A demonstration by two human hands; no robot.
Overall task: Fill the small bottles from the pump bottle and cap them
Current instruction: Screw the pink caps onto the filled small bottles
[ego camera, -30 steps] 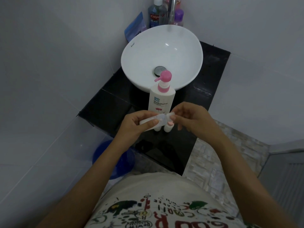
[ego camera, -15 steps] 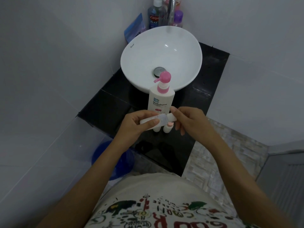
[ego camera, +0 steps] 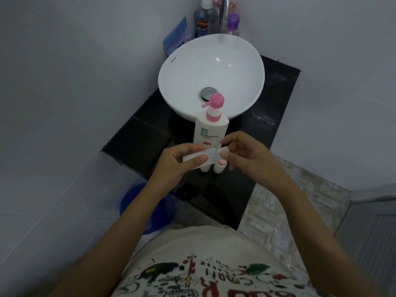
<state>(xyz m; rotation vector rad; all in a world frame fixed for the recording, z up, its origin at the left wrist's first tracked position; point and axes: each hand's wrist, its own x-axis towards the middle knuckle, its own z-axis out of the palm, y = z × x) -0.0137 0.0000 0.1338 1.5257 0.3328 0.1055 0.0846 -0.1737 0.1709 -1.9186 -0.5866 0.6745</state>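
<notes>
A white pump bottle with a pink pump head stands on the black counter in front of the sink. My left hand holds a small translucent bottle lying on its side above the counter. My right hand pinches the white cap at that bottle's end with thumb and fingertips. Two more small white bottles stand on the counter below my hands, partly hidden; the right one shows a pink top.
A white basin with a metal drain fills the back of the counter. Behind it stand a tap, a mouthwash bottle, a purple bottle and a blue packet. A blue bucket sits on the floor at the left.
My right hand's fingers have shifted around the cap at the bottle's end, as in a twist. The left hand and small bottle stay in place. The camera tilted slightly.
</notes>
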